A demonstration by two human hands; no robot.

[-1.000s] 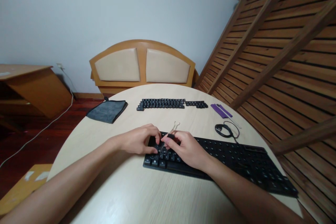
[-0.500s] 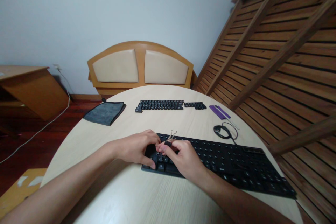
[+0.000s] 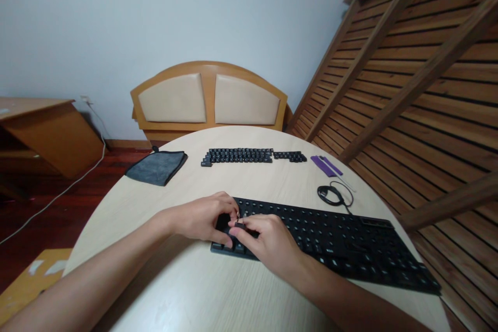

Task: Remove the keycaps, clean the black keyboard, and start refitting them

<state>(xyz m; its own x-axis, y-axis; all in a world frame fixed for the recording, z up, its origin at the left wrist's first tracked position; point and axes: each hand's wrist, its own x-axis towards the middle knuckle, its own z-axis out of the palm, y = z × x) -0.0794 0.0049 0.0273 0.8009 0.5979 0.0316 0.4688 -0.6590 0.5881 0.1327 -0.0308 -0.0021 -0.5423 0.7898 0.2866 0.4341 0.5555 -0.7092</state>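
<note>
I have the left hand (image 3: 199, 217) reaching in from the left, palm down and fingers arched, its thumb low over the left end of the long black plastic keyboard (image 3: 350, 246); I can't tell whether its fingertips grasp anything. My right hand (image 3: 272, 239) comes in from the lower right, thumb and fingers pinching a small black object (image 3: 240, 225) just beside the left fingertips. The keyboard lies aslant beneath both hands on the pale, round-edged wooden table (image 3: 194, 285).
</note>
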